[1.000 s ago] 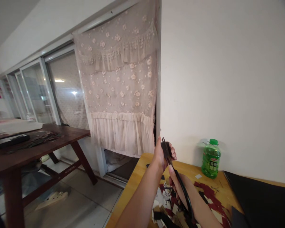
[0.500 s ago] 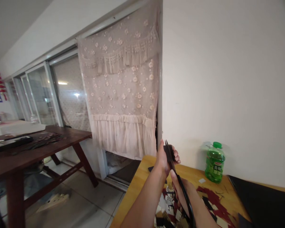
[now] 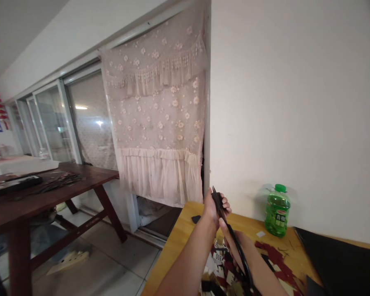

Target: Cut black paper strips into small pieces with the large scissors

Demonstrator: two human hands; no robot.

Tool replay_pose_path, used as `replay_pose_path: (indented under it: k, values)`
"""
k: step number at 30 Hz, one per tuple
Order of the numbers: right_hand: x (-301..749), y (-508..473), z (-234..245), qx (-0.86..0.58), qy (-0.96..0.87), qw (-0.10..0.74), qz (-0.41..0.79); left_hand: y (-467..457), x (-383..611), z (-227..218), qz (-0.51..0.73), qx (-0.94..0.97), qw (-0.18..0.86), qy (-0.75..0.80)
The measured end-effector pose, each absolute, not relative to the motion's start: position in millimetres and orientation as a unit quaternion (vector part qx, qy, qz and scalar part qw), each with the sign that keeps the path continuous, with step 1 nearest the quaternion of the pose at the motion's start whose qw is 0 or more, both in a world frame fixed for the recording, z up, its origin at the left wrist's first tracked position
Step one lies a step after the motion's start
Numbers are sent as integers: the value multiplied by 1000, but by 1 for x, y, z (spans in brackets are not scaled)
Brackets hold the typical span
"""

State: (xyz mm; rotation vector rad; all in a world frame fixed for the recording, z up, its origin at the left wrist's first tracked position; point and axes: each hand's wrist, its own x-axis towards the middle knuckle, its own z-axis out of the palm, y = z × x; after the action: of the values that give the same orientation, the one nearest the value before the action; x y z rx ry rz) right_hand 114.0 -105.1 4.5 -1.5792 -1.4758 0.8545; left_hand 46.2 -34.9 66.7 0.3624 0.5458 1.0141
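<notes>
My left hand (image 3: pixel 212 207) is closed around a small black piece (image 3: pixel 216 198), which looks like thin sheet material, above the yellow wooden table (image 3: pixel 179 234). My right hand (image 3: pixel 239 250) grips the black handles of a pair of scissors (image 3: pixel 238 246). The blades point up and away, lying across the black piece in the left hand, with their tips close together. Below the hands lies a heap of cut scraps (image 3: pixel 217 267) in white, black, tan and dark red; part of it is hidden by my forearms.
A green bottle (image 3: pixel 277 211) stands by the wall, with a large black sheet (image 3: pixel 336 259) to its right. Red scraps (image 3: pixel 276 259) lie in front. A lace curtain (image 3: pixel 160 115) hangs ahead. On the left, a dark wooden table (image 3: pixel 101 174) holds dark strips (image 3: pixel 61 180).
Both hands have dropped slightly, and the scissor blades, parted before, now look closer together. The black piece remains in my left hand.
</notes>
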Motion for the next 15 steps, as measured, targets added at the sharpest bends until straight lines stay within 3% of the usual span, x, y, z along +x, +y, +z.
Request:
replay_pose_path:
  k: [6, 15]
  values:
    - [117, -101, 0, -627, -612, 356, 324, -33, 48, 58, 482, 105, 844, 211]
    - [115, -100, -6, -621, -592, 385, 341, -32, 54, 46, 517, 24, 831, 202]
